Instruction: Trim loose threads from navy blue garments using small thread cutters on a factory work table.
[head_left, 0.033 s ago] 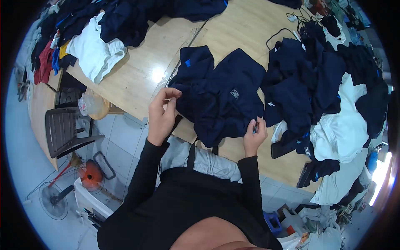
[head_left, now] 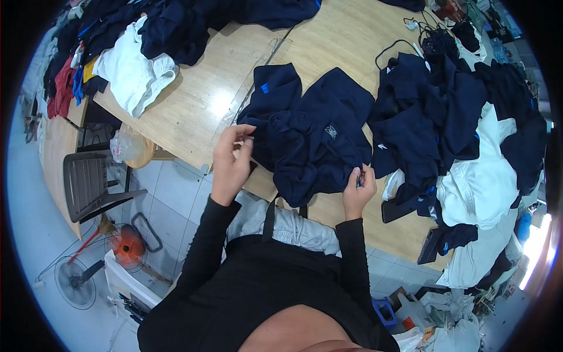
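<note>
A dark navy garment (head_left: 319,111) with a small pale emblem (head_left: 331,132) lies rumpled on the wooden table in front of me. At its left edge my left hand (head_left: 231,161) is closed in a pinch, thumb and forefinger on the cloth. My right hand (head_left: 360,189) pinches the garment's near right edge between thumb and forefinger. A small bluish bit shows between those right fingers, too small to name. The folds bunch up in the middle of the garment, between my two hands.
More navy garments (head_left: 431,111) and a white garment (head_left: 478,188) are heaped on the right. Beyond the table's left part lie white shorts (head_left: 135,70) and dark clothes. A brown chair (head_left: 88,185) and an orange fan (head_left: 126,245) stand on the floor at left.
My left hand has shifted slightly to the right, and the cloth beside it has bunched up more toward the middle. The right hand stays almost where it was.
</note>
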`<state>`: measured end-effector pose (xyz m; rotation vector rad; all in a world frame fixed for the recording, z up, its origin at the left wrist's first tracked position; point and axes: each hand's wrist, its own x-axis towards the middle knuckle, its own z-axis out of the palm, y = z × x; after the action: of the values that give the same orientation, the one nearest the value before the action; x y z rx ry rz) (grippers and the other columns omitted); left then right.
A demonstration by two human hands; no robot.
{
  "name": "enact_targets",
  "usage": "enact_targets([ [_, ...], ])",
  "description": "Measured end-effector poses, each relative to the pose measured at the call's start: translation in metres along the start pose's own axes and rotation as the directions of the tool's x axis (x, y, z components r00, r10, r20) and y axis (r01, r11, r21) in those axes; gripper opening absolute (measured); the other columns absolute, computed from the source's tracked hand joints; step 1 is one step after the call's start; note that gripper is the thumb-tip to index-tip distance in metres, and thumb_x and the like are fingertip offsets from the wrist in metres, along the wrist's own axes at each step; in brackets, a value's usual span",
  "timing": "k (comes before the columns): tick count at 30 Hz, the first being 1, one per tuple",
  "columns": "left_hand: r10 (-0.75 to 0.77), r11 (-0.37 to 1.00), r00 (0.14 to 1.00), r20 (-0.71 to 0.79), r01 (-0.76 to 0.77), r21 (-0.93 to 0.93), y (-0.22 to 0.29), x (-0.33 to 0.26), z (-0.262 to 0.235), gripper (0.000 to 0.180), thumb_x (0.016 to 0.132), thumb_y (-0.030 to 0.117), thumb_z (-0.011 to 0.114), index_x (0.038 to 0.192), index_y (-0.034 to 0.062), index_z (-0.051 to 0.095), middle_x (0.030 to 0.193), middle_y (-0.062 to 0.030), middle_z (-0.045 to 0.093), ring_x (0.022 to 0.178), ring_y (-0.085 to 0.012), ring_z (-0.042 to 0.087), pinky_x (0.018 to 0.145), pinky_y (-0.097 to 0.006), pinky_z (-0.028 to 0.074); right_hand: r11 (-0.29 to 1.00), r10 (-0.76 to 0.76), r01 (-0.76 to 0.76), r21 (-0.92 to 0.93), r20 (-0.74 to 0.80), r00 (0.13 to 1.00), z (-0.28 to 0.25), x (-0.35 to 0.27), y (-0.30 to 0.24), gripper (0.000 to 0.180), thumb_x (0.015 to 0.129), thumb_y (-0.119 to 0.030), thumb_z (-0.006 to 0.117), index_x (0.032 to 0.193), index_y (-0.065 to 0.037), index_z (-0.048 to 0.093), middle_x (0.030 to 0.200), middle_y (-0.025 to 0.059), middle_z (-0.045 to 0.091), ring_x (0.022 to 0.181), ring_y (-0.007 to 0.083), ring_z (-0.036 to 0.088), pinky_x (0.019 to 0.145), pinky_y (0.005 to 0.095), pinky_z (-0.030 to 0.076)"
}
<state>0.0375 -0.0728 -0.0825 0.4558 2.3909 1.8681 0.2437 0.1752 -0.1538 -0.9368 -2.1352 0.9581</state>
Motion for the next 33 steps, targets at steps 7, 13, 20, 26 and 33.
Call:
enact_targets([
  [7,-0.041,0.902,0.99,0.133,-0.02,0.43,-0.036,-0.002,0.032,0.027,0.09,0.014,0.084,0.1,-0.0011,0.064,0.09,-0.0074,0.068,0.084,-0.0131,0.066,0.073,-0.028,0.054,0.905,0.249,-0.315,0.286,0.244,0.937,-0.02,0.01,-0.015,0.014,0.106,-0.013,0.071,0.102,-0.001,0.066,0.085,-0.0008,0.059,0.072,0.0097,0.053,0.063,0.0269,0.041],
  [13,-0.186,0.936,0.94,0.286,0.257,-0.239,-0.001,-0.003,-0.004,0.025,0.089,-0.002,0.075,0.105,0.005,0.056,0.103,-0.0024,0.058,0.098,-0.0107,0.061,0.082,-0.028,0.053,0.727,0.383,-0.617,0.3,0.569,0.728,-0.087,0.0,-0.053,0.018,0.104,-0.01,0.073,0.119,-0.005,0.064,0.106,0.0002,0.065,0.099,0.0094,0.061,0.091,0.025,0.047],
  [20,-0.298,0.925,0.866,0.4,0.366,-0.104,-0.004,-0.022,-0.01,0.029,0.09,0.005,0.078,0.115,0.0044,0.062,0.104,-0.0036,0.061,0.092,-0.0145,0.064,0.081,-0.03,0.055,0.68,0.23,-0.61,0.406,0.672,0.704,-0.101,-0.004,-0.056,0.035,0.096,-0.006,0.079,0.13,-0.002,0.07,0.112,-0.0002,0.067,0.1,0.0105,0.06,0.094,0.0262,0.046],
  [26,-0.322,0.919,0.923,0.213,0.25,0.306,-0.01,-0.028,0.019,0.058,0.08,0.043,0.096,0.107,-0.0023,0.07,0.097,-0.0133,0.069,0.091,-0.0242,0.066,0.081,-0.037,0.055,0.821,0.265,-0.481,0.306,0.543,0.797,-0.07,0.002,-0.064,0.04,0.092,-0.007,0.086,0.128,-0.001,0.071,0.097,-0.0006,0.066,0.083,0.005,0.057,0.075,0.0215,0.047],
  [33,0.369,0.826,0.922,-0.116,-0.268,0.495,0.032,0.036,-0.032,0.022,0.071,-0.01,0.066,0.078,0.0036,0.051,0.08,-0.0095,0.05,0.075,-0.0275,0.053,0.067,-0.038,0.042,0.974,-0.154,0.147,-0.17,-0.028,0.988,-0.122,0.062,-0.104,0.056,0.067,0.015,0.062,0.119,-0.002,0.074,0.082,-0.0001,0.058,0.073,0.0097,0.054,0.072,0.0254,0.048],
])
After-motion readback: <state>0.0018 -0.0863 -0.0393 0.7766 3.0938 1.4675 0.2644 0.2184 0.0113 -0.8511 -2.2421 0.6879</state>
